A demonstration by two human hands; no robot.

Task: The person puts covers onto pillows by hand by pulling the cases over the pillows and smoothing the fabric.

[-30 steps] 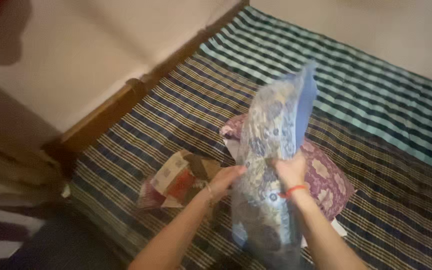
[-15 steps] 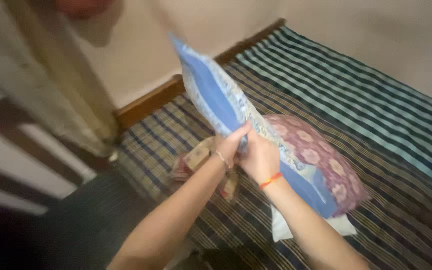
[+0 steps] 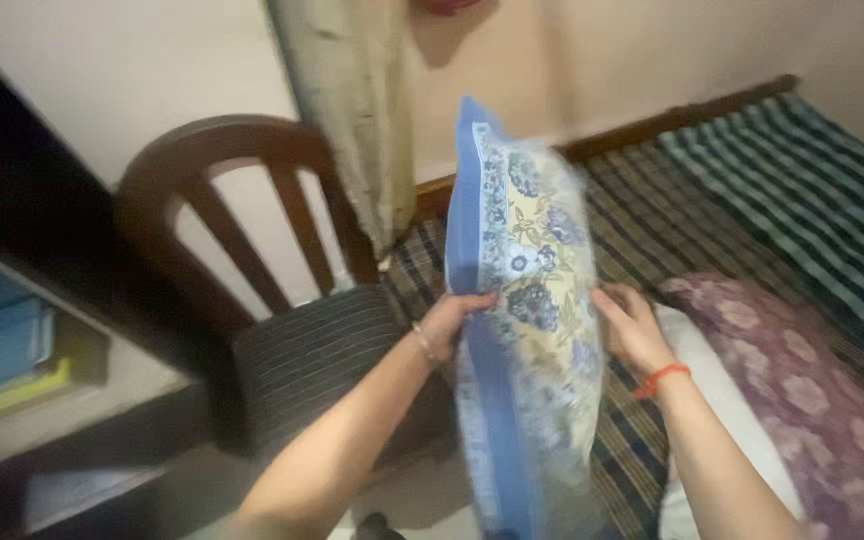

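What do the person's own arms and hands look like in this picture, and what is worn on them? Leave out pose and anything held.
Both forearms are bare, with no sleeves in view. The left hand has a thin, pale bangle at the wrist. The right hand has a thin red-orange thread band around the wrist. No gloves; rings cannot be made out.

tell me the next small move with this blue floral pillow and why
Probably lower it flat onto the chair seat: both hands, left hand and right hand, grip the blue floral pillow upright in the air, right beside the seat.
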